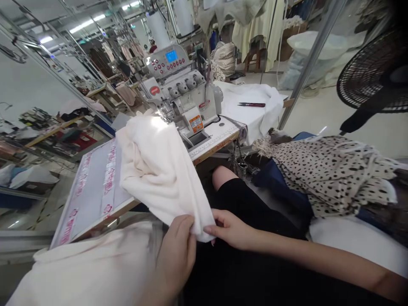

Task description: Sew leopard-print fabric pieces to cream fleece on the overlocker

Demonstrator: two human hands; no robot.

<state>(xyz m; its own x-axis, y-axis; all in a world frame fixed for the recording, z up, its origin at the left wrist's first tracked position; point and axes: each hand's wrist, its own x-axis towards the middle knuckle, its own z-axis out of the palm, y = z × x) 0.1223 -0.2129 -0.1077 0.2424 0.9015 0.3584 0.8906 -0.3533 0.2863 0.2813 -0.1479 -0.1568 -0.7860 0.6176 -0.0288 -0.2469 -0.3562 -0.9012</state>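
Observation:
A cream piece of fabric [159, 165] stretches from beside the needle area of a sewing machine [188, 93] down toward my lap. My left hand [178, 250] pinches its lower edge between thumb and fingers. Just to the right, my right hand [232, 229] grips the same edge near the corner, thumb on top. The two hands are close together, a short stretch of cloth between them. Folds hide the far end of the fabric by the machine.
More cream fabric [105, 263] lies at lower left. Spotted fabric [338, 165] is heaped at right, near a black fan [376, 76]. Dark thread snips [251, 104] rest on white cloth [229, 95] behind the machine. The table's left part [92, 187] bears pink-printed strips.

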